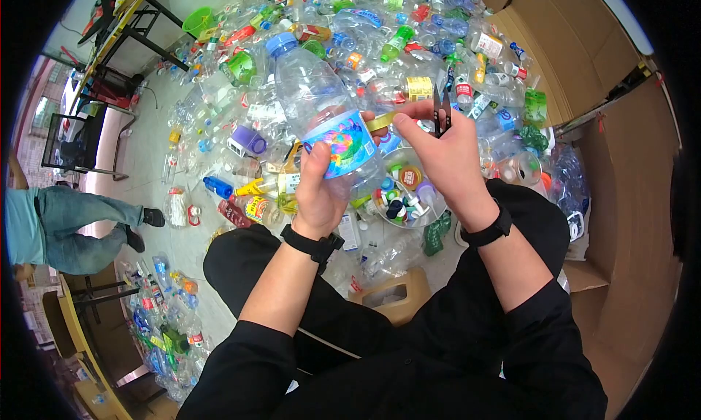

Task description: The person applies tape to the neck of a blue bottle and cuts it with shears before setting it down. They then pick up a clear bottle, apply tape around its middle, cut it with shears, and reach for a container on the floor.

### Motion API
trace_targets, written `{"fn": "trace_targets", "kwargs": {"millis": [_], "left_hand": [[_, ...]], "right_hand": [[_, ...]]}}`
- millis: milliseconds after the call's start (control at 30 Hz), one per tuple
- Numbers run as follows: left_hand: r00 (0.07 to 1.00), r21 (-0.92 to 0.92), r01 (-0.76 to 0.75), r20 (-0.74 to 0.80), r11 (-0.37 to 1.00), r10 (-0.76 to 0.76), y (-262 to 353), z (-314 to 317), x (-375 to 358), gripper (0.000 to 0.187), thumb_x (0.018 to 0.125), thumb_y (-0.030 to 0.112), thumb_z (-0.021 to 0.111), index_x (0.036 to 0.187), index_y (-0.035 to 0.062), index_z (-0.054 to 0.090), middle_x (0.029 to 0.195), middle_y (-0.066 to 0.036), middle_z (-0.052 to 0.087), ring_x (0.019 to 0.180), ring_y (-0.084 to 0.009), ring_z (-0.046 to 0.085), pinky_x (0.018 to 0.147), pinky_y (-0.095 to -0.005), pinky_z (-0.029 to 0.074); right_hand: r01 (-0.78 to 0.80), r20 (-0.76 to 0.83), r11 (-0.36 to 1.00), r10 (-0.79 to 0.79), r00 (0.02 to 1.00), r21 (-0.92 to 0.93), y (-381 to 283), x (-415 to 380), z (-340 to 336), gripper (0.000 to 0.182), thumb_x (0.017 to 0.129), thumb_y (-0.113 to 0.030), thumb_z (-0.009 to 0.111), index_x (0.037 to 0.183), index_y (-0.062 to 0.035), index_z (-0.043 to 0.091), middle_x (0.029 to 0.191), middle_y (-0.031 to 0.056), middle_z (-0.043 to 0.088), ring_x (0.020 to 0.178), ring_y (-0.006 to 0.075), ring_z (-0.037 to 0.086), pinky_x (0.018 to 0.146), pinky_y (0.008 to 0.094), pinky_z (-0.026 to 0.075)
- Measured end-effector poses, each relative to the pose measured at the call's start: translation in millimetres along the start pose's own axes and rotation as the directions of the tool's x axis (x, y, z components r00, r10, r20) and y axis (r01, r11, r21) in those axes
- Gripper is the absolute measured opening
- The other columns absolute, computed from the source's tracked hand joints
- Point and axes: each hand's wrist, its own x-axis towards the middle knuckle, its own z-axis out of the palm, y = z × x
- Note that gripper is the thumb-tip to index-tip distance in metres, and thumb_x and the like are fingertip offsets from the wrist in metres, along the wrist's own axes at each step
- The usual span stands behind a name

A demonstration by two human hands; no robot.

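Observation:
A large clear bottle (307, 84) with a blue cap and a colourful blue label (342, 144) leans up to the left. My left hand (321, 194) is wrapped round its lower part, thumb on the label. My right hand (445, 150) pinches a yellow-green strip (387, 124) beside the label's right edge. Small dark scissors or snips (442, 112) also sit in my right hand, blades pointing up. Below the hands stands a round bowl (427, 219) of loose caps.
Heaped bottles (394, 26) cover the floor ahead, with another pile (164, 318) at lower left. Cardboard (621, 157) walls the right side. A beige jug (405, 292) lies between my legs. A person (80, 226) stands at far left, near tables.

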Motion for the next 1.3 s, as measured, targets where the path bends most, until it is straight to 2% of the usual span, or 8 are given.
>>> {"fn": "trace_targets", "kwargs": {"millis": [167, 367, 433, 567, 733, 833, 1067, 1300], "left_hand": [[0.999, 0.019, 0.031, -0.023, 0.999, -0.03, 2, -1, 0, 0.078, 0.096, 0.061, 0.06, 0.144, 0.0004, 0.047, 0.139, -0.023, 0.059, 0.125, -0.04, 0.062, 0.11, -0.049, 0.049], [0.996, -0.237, 0.065, -0.047, 0.969, -0.078, 4, -11, 4, 0.085, 0.097, 0.067, 0.052, 0.14, -0.0061, 0.051, 0.133, -0.024, 0.062, 0.121, -0.0437, 0.063, 0.106, -0.0485, 0.05], [0.992, -0.33, 0.078, -0.064, 0.941, -0.105, 5, -12, 5, 0.085, 0.096, 0.068, 0.052, 0.139, -0.0047, 0.051, 0.132, -0.024, 0.063, 0.12, -0.045, 0.063, 0.104, -0.0478, 0.051], [0.986, -0.409, 0.048, -0.125, 0.911, -0.108, 9, -9, 5, 0.084, 0.096, 0.069, 0.053, 0.139, -0.0035, 0.052, 0.13, -0.023, 0.063, 0.118, -0.0455, 0.063, 0.102, -0.0475, 0.052], [0.981, -0.456, 0.06, -0.139, 0.888, -0.138, 12, -9, 4, 0.084, 0.095, 0.069, 0.054, 0.14, -0.0022, 0.052, 0.13, -0.023, 0.064, 0.118, -0.045, 0.063, 0.101, -0.0485, 0.052], [0.988, -0.455, 0.1, -0.063, 0.885, -0.144, 11, -14, 3, 0.083, 0.095, 0.069, 0.054, 0.141, -0.0008, 0.052, 0.132, -0.022, 0.063, 0.119, -0.0447, 0.063, 0.101, -0.0488, 0.052], [0.986, -0.317, 0.085, -0.111, 0.945, -0.126, 12, -15, 8, 0.074, 0.101, 0.064, 0.052, 0.147, 0.0054, 0.05, 0.132, -0.016, 0.064, 0.105, -0.0312, 0.067, 0.09, -0.0424, 0.055], [0.956, -0.054, 0.199, -0.207, 0.978, -0.206, 7, -10, 10, 0.058, 0.106, 0.056, 0.048, 0.135, 0.0062, 0.057, 0.122, -0.012, 0.069, 0.1, -0.0227, 0.069, 0.085, -0.0388, 0.055]], "right_hand": [[-0.084, -0.024, 0.996, 0.083, 0.996, -0.013, 2, 3, -4, 0.019, 0.09, -0.017, 0.077, 0.096, 0.0008, 0.073, 0.086, 0.0042, 0.072, 0.084, 0.0109, 0.066, 0.079, 0.0295, 0.051], [-0.359, 0.108, 0.914, 0.344, 0.933, 0.191, -7, 8, -9, 0.02, 0.094, -0.024, 0.073, 0.092, -0.0037, 0.071, 0.084, 0.0013, 0.068, 0.059, 0.0078, 0.056, 0.052, 0.0257, 0.044], [-0.383, 0.148, 0.889, 0.356, 0.923, 0.252, -12, 5, -5, 0.024, 0.099, -0.023, 0.067, 0.113, -0.0034, 0.068, 0.086, -0.0005, 0.066, 0.053, 0.0024, 0.037, 0.049, 0.0241, 0.037], [-0.382, 0.21, 0.817, 0.321, 0.924, 0.433, -13, 3, -5, 0.032, 0.099, -0.022, 0.066, 0.125, -0.0033, 0.065, 0.093, 0.001, 0.068, 0.052, 0.0028, 0.035, 0.05, 0.0233, 0.037], [-0.178, 0.249, 0.954, 0.116, 0.961, 0.242, -2, 2, 2, 0.04, 0.097, -0.018, 0.071, 0.132, -0.002, 0.063, 0.102, 0.0029, 0.071, 0.059, 0.002, 0.048, 0.052, 0.0211, 0.039], [-0.239, 0.282, 0.956, 0.185, 0.941, 0.17, 10, 2, 4, 0.043, 0.092, -0.022, 0.079, 0.129, -0.0026, 0.066, 0.107, 0.0025, 0.073, 0.061, 0.0004, 0.051, 0.051, 0.0213, 0.04], [-0.174, 0.13, 0.941, 0.141, 0.981, 0.292, -11, 7, -1, 0.033, 0.095, -0.014, 0.076, 0.124, -0.0005, 0.069, 0.108, 0.0022, 0.073, 0.067, 0.0008, 0.055, 0.057, 0.0211, 0.044], [0.287, 0.18, 0.939, -0.254, 0.95, -0.188, -33, 2, -12, 0.03, 0.092, -0.002, 0.075, 0.121, -0.0035, 0.07, 0.108, 0.0043, 0.074, 0.091, 0.0101, 0.069, 0.072, 0.0207, 0.047]]}}
